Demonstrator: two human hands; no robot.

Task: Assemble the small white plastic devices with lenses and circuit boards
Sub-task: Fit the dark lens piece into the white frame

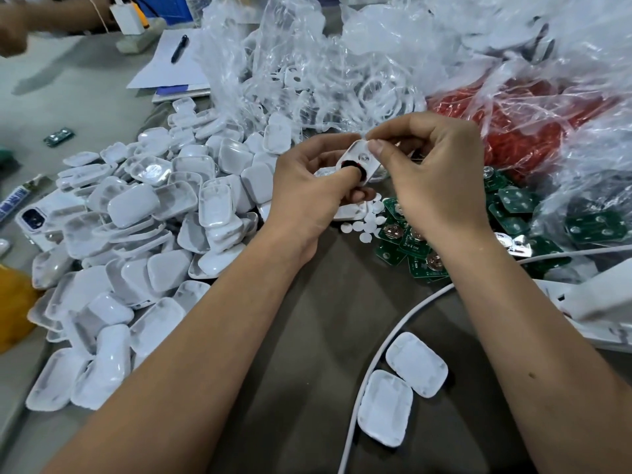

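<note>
A small white shell (360, 159) is held above the table, between both hands, in front of the pile of clear bags (307, 63). It is grasped by the left hand (307, 186), whose thumb lies over a dark ring in its lower part. The right hand (434, 172) pinches the upper end of the shell between thumb and forefinger. The long axis of the shell runs from lower left to upper right, tilted toward the right hand, and its open inside is turned to the camera.

The green circuit boards (410, 244) lie just below the right hand, so this hand is judged the nearer one for taking a board. The small white discs (366, 224) lie between the two wrists.

No brand or label can be read on the shell. Writing is seen on the tube (17, 200) at the left edge, but it is too blurred to read.
</note>
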